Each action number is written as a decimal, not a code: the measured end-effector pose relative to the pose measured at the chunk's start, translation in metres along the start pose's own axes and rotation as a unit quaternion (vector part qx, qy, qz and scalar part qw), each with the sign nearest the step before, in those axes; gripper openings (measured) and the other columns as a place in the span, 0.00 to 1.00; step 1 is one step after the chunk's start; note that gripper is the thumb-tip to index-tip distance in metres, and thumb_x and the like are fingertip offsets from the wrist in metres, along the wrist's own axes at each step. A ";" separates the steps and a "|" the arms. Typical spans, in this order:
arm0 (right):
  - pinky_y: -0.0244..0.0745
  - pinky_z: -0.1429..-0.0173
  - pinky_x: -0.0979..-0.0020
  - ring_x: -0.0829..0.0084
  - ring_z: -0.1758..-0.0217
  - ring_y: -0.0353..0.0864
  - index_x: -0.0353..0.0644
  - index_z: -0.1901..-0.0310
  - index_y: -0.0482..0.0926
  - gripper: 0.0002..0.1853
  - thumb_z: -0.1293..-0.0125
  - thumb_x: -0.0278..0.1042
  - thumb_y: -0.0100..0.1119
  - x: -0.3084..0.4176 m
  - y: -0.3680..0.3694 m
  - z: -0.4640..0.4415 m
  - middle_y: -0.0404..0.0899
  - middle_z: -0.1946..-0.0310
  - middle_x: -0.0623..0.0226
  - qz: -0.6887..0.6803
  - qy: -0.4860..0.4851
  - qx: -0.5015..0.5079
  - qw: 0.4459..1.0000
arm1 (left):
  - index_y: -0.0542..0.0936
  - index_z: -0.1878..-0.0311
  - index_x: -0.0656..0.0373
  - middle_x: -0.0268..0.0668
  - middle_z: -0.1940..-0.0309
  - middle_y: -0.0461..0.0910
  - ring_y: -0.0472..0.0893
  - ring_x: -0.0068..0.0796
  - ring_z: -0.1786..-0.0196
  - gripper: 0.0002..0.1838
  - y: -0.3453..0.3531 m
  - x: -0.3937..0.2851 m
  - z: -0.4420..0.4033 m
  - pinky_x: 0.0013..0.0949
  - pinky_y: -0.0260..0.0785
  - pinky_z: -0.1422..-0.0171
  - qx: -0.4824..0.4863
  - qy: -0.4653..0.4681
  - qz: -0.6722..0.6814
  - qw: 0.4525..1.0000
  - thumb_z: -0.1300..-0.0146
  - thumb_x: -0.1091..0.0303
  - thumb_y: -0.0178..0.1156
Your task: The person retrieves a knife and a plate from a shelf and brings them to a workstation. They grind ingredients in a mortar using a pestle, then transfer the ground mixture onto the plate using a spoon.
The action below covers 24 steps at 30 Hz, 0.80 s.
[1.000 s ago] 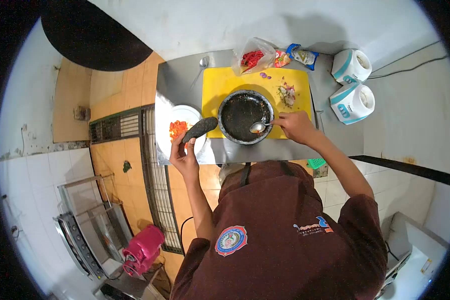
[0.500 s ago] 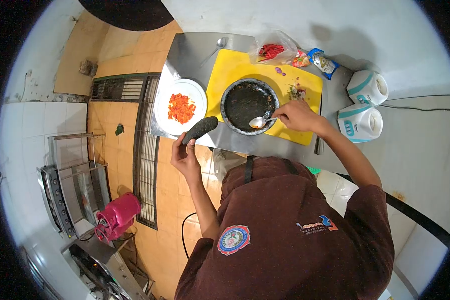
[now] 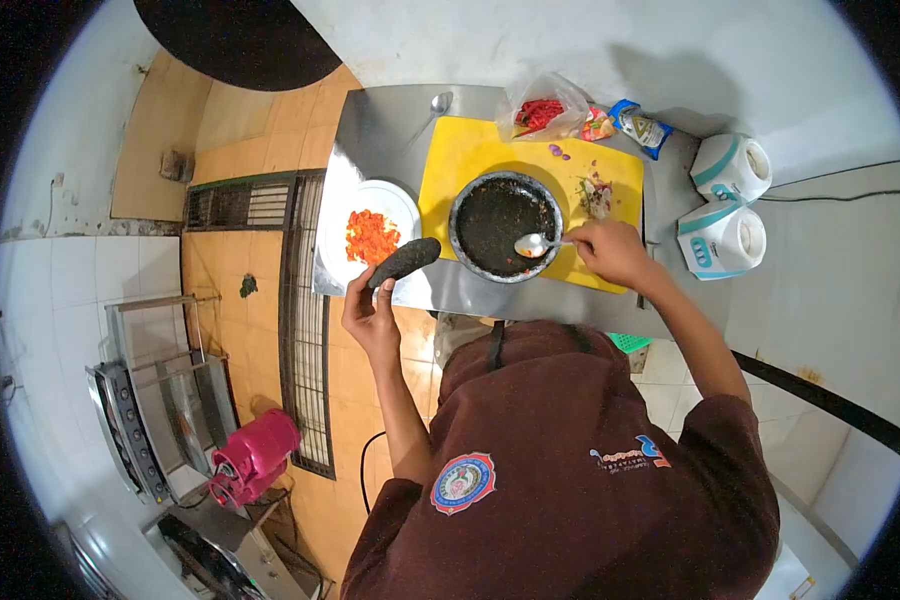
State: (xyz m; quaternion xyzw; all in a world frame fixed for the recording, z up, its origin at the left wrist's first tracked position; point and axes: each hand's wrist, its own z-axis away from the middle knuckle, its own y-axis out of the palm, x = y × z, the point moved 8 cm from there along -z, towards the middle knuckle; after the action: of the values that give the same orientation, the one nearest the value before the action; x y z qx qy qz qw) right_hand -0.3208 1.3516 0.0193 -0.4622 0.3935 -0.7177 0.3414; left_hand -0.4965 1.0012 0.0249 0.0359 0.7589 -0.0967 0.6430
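Observation:
My left hand (image 3: 372,312) grips a dark stone pestle (image 3: 406,262) near the front edge of the counter, in front of a white plate (image 3: 400,200) that holds chopped red pieces (image 3: 371,237). A round stone mortar (image 3: 498,218) stands on the yellow cutting board (image 3: 452,150), its inside dark with small bits. My right hand (image 3: 607,250) is closed on the handle of a metal spoon (image 3: 533,245), whose bowl is inside the mortar at its right side. Sliced purple and pale scraps (image 3: 595,197) lie on the board behind my right hand.
A bag of red chilies (image 3: 541,113), a red packet (image 3: 597,124) and a blue packet (image 3: 640,129) lie at the back. Another spoon (image 3: 440,104) rests at back left. Two white-and-teal appliances (image 3: 722,240) stand right. A pink gas cylinder (image 3: 260,447) stands on the floor.
The view has shifted with my head. The spoon's bowl has moved slightly within the mortar, staying at its right side. Both hands keep their hold on the pestle and the spoon.

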 end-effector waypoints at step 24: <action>0.82 0.59 0.53 0.53 0.65 0.87 0.48 0.48 0.86 0.14 0.33 0.34 0.59 0.090 0.053 0.072 0.86 0.62 0.57 -0.020 0.204 -0.160 0.966 | 0.82 0.44 0.70 0.41 0.52 0.82 0.83 0.29 0.49 0.16 0.006 -0.002 -0.071 0.31 0.76 0.41 0.134 -0.003 0.002 0.991 0.34 0.82 0.67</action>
State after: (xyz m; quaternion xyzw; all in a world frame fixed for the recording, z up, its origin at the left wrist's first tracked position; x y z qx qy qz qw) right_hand -0.2778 1.2323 0.0272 -0.3623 0.5552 -0.7310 0.1613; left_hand -0.5642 1.0210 0.0372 0.1230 0.7373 -0.1966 0.6346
